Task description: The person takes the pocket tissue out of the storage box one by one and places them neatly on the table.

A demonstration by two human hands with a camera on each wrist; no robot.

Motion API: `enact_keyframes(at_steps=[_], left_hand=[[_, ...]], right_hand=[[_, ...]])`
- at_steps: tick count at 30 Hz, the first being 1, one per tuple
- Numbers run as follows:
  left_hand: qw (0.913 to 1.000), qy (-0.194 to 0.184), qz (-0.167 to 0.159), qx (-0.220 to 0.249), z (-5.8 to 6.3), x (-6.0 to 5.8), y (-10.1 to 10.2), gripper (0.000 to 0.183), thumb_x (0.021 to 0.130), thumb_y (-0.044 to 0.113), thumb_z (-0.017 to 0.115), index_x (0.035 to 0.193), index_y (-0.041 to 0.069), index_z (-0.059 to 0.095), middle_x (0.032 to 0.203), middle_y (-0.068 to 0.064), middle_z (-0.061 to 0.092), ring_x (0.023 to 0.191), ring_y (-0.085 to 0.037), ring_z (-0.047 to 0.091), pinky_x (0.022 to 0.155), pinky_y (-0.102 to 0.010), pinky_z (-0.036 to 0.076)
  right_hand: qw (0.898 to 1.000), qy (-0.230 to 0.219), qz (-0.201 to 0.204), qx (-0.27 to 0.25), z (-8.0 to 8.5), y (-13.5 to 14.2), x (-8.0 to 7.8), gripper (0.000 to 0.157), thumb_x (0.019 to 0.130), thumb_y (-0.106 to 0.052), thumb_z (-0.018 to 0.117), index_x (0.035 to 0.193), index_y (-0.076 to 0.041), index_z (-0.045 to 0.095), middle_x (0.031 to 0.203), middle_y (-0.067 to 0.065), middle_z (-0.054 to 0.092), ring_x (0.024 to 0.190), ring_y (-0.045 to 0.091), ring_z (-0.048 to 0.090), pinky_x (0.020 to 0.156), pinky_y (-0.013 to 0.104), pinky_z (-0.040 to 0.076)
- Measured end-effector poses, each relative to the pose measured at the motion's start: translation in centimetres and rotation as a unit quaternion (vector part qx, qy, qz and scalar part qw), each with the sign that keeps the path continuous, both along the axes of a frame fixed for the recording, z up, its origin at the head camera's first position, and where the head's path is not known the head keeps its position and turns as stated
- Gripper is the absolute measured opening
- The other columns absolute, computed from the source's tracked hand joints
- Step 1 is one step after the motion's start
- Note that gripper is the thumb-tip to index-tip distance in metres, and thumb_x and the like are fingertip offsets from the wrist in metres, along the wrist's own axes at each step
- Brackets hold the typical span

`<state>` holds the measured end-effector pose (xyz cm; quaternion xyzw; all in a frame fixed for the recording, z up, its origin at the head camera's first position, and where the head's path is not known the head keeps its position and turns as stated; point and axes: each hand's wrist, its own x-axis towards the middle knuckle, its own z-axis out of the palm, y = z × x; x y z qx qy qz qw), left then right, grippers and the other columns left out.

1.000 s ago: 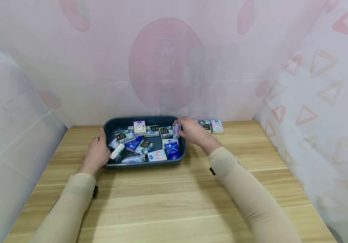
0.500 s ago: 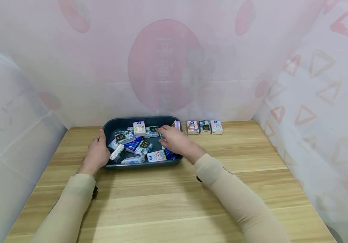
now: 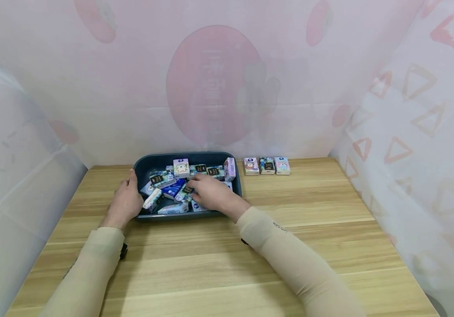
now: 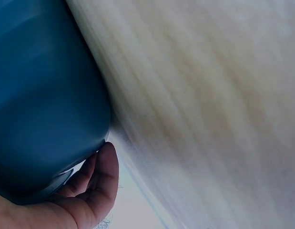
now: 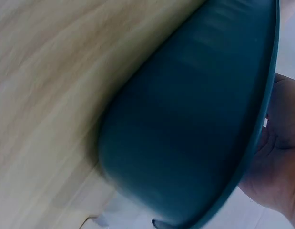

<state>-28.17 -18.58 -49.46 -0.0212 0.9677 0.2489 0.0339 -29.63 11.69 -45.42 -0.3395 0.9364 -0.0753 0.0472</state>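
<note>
A dark teal plastic tray [image 3: 238, 189] stands on the table and holds several small tissue packs. My left hand [image 3: 127, 197] grips its left end; in the left wrist view, fingers [image 4: 103, 179] curl round the tray's outer wall. My right hand [image 3: 213, 193] reaches down into the tray, fingertips right at a floral tissue pack with a black label [image 3: 183, 193]. Whether they pinch it I cannot tell. A blue pack [image 3: 171, 189] lies just left of it. In the right wrist view the tray's wall [image 5: 176, 124] hides my fingers.
Three tissue packs stand in a row right of the tray: a purple one [image 3: 251, 167], a dark floral one [image 3: 267, 166] and a pastel one [image 3: 282, 166]. Behind them rises a printed cloth backdrop [image 3: 298, 132]. Wooden tabletop [image 3: 195, 264] extends in front.
My right hand has let go of the purple pack at the tray's right end, leaving it upright there, and moved left and nearer to the floral pack. The left hand stays put.
</note>
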Motion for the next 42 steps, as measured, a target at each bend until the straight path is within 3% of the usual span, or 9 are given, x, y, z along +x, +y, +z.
enact_keyframes(at_steps=[8, 19, 28, 33, 42], left_hand=[[1.0, -0.002, 0.003, -0.001, 0.1, 0.1, 0.2, 0.092, 0.111, -0.003, 0.042, 0.185, -0.002, -0.013, 0.176, -0.056, 0.025, 0.152, -0.075, 0.045, 0.127, -0.086, 0.043], [0.9999, -0.007, 0.01, 0.003, 0.1, 0.0, 0.0, 0.095, 0.11, -0.004, 0.044, 0.185, 0.001, -0.014, 0.176, -0.055, 0.024, 0.154, -0.074, 0.045, 0.127, -0.086, 0.043], [0.9997, -0.015, 0.01, 0.015, 0.0, -0.1, -0.1, 0.098, 0.11, -0.003, 0.045, 0.186, 0.005, -0.017, 0.178, -0.054, 0.023, 0.156, -0.073, 0.043, 0.129, -0.086, 0.041], [0.9997, -0.017, 0.014, 0.015, -0.4, -0.3, -0.4, 0.1, 0.11, -0.003, 0.047, 0.187, 0.009, -0.016, 0.178, -0.052, 0.025, 0.154, -0.071, 0.046, 0.128, -0.088, 0.04], [0.9999, -0.008, 0.008, 0.002, 0.2, 0.2, 0.1, 0.096, 0.11, -0.004, 0.046, 0.185, 0.0, -0.014, 0.175, -0.056, 0.026, 0.149, -0.072, 0.049, 0.124, -0.086, 0.046]], right_hand=[[0.999, 0.009, 0.018, 0.025, -0.8, -1.4, 0.4, 0.042, 0.121, -0.032, 0.068, 0.161, -0.019, 0.072, 0.158, 0.006, 0.073, 0.136, 0.02, 0.077, 0.118, 0.036, 0.064], [0.998, -0.008, 0.002, 0.055, -0.7, -2.3, 0.7, 0.044, 0.119, -0.04, 0.072, 0.158, -0.02, 0.074, 0.16, 0.006, 0.071, 0.131, 0.018, 0.078, 0.111, 0.032, 0.067], [0.998, -0.006, -0.015, 0.063, -0.5, -3.4, 0.7, 0.041, 0.116, -0.042, 0.076, 0.147, -0.016, 0.079, 0.153, 0.009, 0.072, 0.121, 0.017, 0.079, 0.107, 0.031, 0.068], [0.996, -0.009, -0.039, 0.076, -0.6, -4.2, 0.7, 0.044, 0.115, -0.042, 0.078, 0.151, -0.017, 0.076, 0.16, 0.011, 0.069, 0.13, 0.02, 0.077, 0.11, 0.033, 0.068], [0.992, -0.01, -0.079, 0.097, -1.0, -5.4, 0.7, 0.057, 0.112, -0.044, 0.082, 0.163, -0.023, 0.068, 0.173, 0.01, 0.062, 0.149, 0.024, 0.071, 0.118, 0.036, 0.066]])
